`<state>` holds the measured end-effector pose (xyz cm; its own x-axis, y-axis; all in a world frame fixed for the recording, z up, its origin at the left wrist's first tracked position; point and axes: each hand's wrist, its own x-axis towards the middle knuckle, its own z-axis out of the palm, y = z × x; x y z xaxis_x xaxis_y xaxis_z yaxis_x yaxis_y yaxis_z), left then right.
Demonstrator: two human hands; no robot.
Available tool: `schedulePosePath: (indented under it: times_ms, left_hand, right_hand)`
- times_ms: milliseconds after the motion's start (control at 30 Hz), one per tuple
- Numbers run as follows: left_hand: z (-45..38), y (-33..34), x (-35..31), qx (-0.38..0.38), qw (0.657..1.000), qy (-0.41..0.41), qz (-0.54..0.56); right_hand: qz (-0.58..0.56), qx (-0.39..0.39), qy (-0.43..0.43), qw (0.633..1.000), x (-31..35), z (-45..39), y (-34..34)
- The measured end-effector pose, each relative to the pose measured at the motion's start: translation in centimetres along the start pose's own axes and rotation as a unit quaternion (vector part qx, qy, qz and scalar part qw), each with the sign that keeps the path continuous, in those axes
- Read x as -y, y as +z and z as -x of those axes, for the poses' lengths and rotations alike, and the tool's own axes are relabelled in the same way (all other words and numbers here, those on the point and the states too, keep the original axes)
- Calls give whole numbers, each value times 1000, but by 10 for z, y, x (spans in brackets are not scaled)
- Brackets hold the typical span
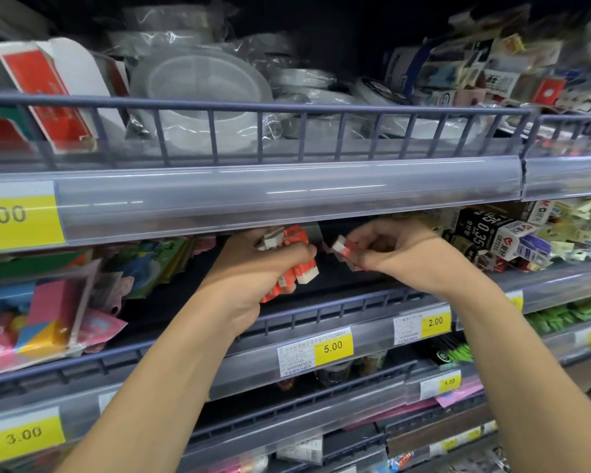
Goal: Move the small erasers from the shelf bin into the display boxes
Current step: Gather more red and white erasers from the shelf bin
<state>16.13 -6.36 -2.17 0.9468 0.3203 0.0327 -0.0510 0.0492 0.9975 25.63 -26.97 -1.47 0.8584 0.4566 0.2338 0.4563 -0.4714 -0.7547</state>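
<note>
Under the upper shelf's price rail (253,196), both hands are working inside the middle shelf. The left hand (253,268) is clenching a bundle of red-and-white erasers (296,268); the right hand (400,254) is pinching a single eraser (342,247) at its fingertips. Collection appears to be under way. No display box is identifiable, so the next move likely requires locating one and carrying the erasers there.
</note>
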Motion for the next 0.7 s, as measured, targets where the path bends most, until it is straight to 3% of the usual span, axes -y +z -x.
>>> schedulePosePath:
  times_ms: [67, 167, 700]
  left_hand:
    - [0, 0, -1, 14, 1000, 8, 6]
    - [-1, 0, -1, 33, 999, 19, 16]
    - [2, 0, -3, 60, 998, 20, 18]
  right_hand:
    - [-140, -16, -37, 989, 11, 4, 14]
    - [-194, 6, -93, 977, 22, 7, 30]
    - [-129, -58, -85, 986, 25, 13, 47]
